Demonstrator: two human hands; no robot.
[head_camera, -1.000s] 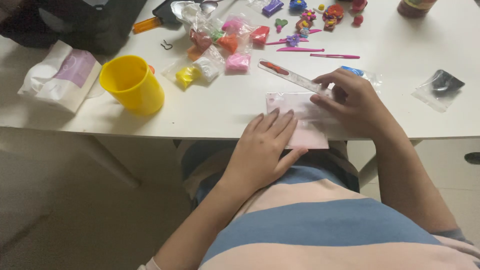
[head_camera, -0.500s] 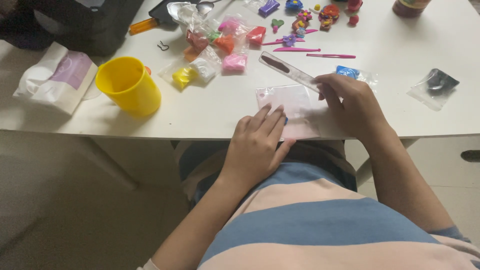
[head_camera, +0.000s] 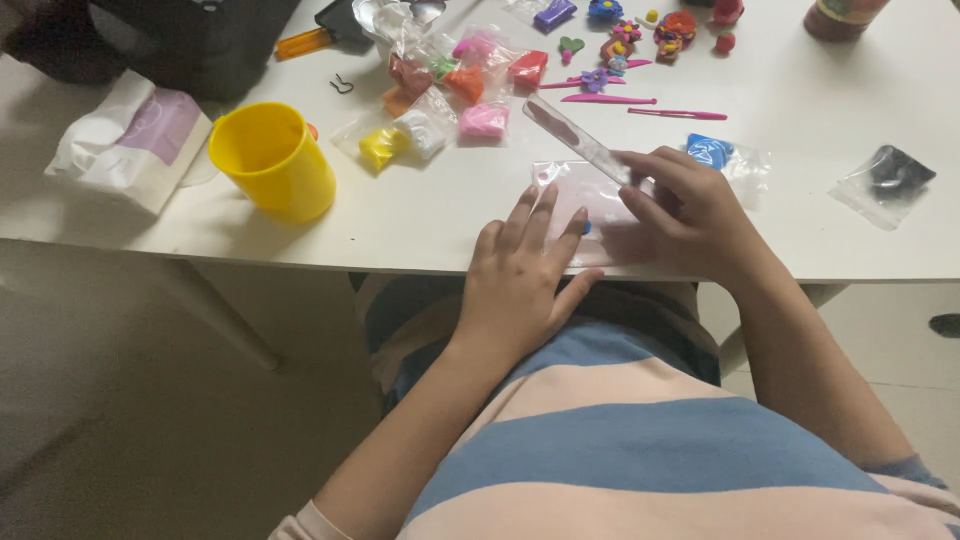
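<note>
My left hand (head_camera: 520, 280) lies flat with spread fingers on the near edge of a pale pink sheet inside a clear plastic bag (head_camera: 590, 200), at the front edge of the white table (head_camera: 420, 215). A small blue speck shows beside its fingertips. My right hand (head_camera: 690, 215) rests on the right side of the same bag, its fingers pinching the near end of a clear plastic ruler (head_camera: 578, 140) that slants away to the upper left.
A yellow cup (head_camera: 272, 160) stands at the left, next to a white pouch (head_camera: 125, 140). Several small bags of coloured clay (head_camera: 450, 95), pink modelling sticks (head_camera: 608, 98), clay flowers (head_camera: 625, 40), a blue clay bag (head_camera: 720, 155) and a black clay bag (head_camera: 890, 175) lie on the table.
My left hand has slid forward onto the bag's near edge. My right hand stays on the ruler end and the bag. The view has shifted slightly.
</note>
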